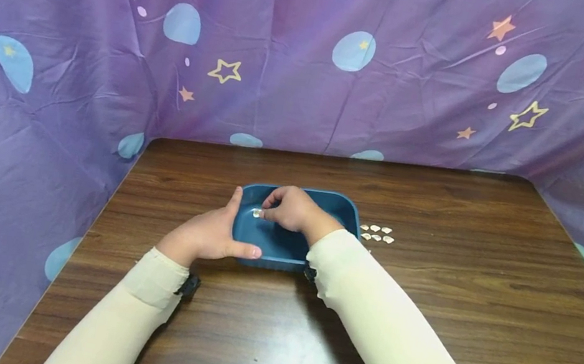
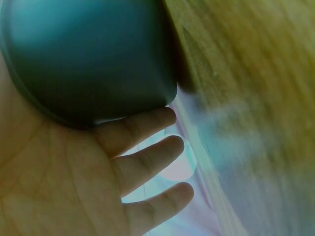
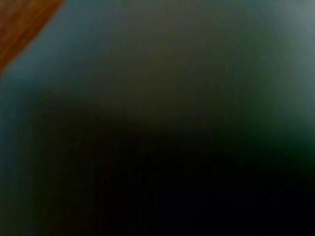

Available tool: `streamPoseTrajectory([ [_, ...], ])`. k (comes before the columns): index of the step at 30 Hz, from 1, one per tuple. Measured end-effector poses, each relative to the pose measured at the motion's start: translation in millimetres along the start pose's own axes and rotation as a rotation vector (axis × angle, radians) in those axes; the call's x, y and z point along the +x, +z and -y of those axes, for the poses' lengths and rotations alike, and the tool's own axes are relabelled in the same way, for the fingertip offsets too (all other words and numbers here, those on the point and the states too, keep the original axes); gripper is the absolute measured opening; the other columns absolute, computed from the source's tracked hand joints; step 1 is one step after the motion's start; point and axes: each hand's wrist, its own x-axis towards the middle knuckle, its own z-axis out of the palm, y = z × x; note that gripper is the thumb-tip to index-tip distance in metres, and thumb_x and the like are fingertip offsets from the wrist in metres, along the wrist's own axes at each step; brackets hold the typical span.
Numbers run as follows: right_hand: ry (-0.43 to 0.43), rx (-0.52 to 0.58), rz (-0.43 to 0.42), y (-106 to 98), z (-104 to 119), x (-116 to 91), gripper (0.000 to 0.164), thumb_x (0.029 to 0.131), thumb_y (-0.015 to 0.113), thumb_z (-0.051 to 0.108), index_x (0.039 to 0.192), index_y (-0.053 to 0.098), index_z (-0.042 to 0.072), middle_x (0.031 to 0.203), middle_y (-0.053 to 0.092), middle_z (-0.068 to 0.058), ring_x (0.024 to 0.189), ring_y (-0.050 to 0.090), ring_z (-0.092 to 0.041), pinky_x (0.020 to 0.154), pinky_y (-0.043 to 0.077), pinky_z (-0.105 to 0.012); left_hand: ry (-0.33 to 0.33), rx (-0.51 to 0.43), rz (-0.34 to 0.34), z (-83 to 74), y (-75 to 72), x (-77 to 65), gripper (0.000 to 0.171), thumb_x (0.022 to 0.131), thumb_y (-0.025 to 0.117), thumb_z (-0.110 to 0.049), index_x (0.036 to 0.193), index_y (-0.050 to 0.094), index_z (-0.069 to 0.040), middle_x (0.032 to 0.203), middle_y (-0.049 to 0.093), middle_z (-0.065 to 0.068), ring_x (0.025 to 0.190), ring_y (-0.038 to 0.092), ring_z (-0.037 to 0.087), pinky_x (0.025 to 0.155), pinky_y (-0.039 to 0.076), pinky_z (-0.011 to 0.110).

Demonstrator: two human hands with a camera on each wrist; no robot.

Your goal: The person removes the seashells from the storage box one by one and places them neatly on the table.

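Observation:
A blue rectangular tray [image 1: 282, 245] with rounded corners sits on the wooden table. My left hand [image 1: 212, 233] rests against the tray's left end, thumb along the near rim and index finger up at the far left corner. In the left wrist view, the other fingers [image 2: 147, 164] of that hand stretch out straight beside the tray's dark wall. My right hand [image 1: 296, 209] reaches down inside the tray, thumb and index finger bent together at a small whitish shell [image 1: 256, 213] near the left end. The right wrist view is dark and blurred.
Several small pale shells [image 1: 376, 237] lie in two rows on the table [image 1: 458, 282], just right of the tray. A purple curtain [image 1: 304, 102] with stars and blue shapes hangs behind the table and along both sides.

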Motion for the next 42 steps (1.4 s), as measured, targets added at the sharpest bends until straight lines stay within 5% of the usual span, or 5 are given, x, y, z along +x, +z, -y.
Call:
streamPoseTrajectory([
  [9,0.008,-0.104,0.037,3.4,-1.9,1.4,0.029,0.093,0.079,0.022,0.120,0.078,0.011,0.116,0.078,-0.006,0.112,0.066,-0.022,0.110,0.048,-0.037,0.000,-0.006,-0.004,0.6,-1.1,-2.4,0.139,0.087,0.077,-0.066,0.165,-0.019,-0.002,0.163,0.035,0.035,0.145,0.048,0.044,0.119,0.041,0.055],
  [15,-0.006,-0.193,0.052,3.8,-3.4,2.1,0.017,0.092,0.080,0.020,0.108,0.079,0.013,0.103,0.079,-0.003,0.102,0.067,-0.020,0.104,0.051,-0.035,-0.001,0.000,-0.012,0.0,-2.1,-3.4,0.139,0.086,0.077,-0.066,0.165,-0.019,-0.002,0.163,0.035,0.035,0.144,0.048,0.044,0.118,0.041,0.055],
  [23,0.032,-0.177,0.059,2.9,-1.9,0.4,0.003,0.090,0.080,0.013,0.092,0.077,0.014,0.090,0.073,0.001,0.087,0.062,-0.017,0.089,0.051,-0.032,-0.005,0.001,-0.015,0.2,-3.4,-2.3,0.140,0.086,0.077,-0.067,0.165,-0.018,-0.002,0.162,0.035,0.036,0.143,0.050,0.044,0.117,0.042,0.055],
  [42,0.079,-0.143,0.066,4.8,-4.9,0.0,0.008,0.091,0.080,0.010,0.088,0.073,0.012,0.086,0.069,-0.002,0.084,0.061,-0.018,0.084,0.051,-0.033,-0.001,0.012,-0.017,-0.4,-0.6,-0.1,0.141,0.085,0.077,-0.068,0.166,-0.018,-0.002,0.163,0.034,0.035,0.144,0.049,0.044,0.118,0.041,0.055],
])
